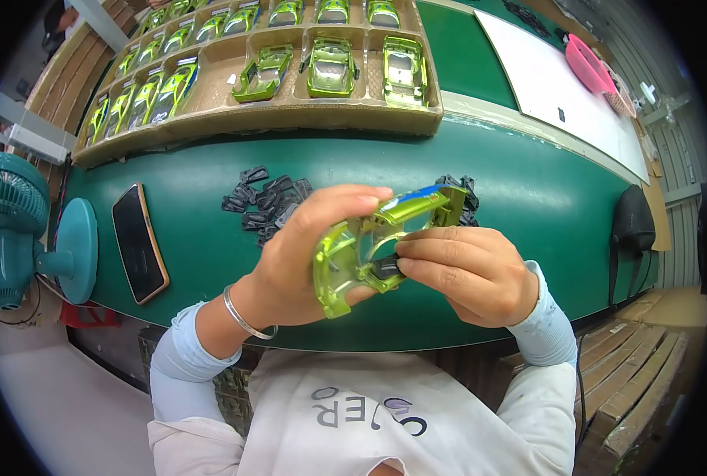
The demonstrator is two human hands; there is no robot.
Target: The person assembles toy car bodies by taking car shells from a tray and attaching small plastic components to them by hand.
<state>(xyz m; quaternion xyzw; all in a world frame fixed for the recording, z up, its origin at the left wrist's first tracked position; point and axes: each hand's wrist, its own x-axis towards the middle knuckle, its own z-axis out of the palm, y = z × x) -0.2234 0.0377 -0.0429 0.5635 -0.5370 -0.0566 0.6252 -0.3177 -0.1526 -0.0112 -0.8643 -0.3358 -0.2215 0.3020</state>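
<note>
My left hand (283, 258) grips a bright green toy car body shell (336, 266), tilted above the table with its open inside partly turned up. A blue patch shows along the shell's upper edge. My right hand (480, 278) is closed, its thumb and fingers pinching a small black plastic part (385, 267) against the shell's near side. Whether that part is seated in the shell I cannot tell. Behind my left hand lies a loose heap of similar black parts (268, 205). A second heap (470, 198) sits beyond the right hand, partly hidden by the shell.
Across the green table (528, 190) stands a cardboard box (290, 120) with more green car shells in compartments. To the left are a phone (139, 242) and a teal fan (11, 198). At right are a white board (528, 71), a pink basket (586, 65) and a black bag (632, 220).
</note>
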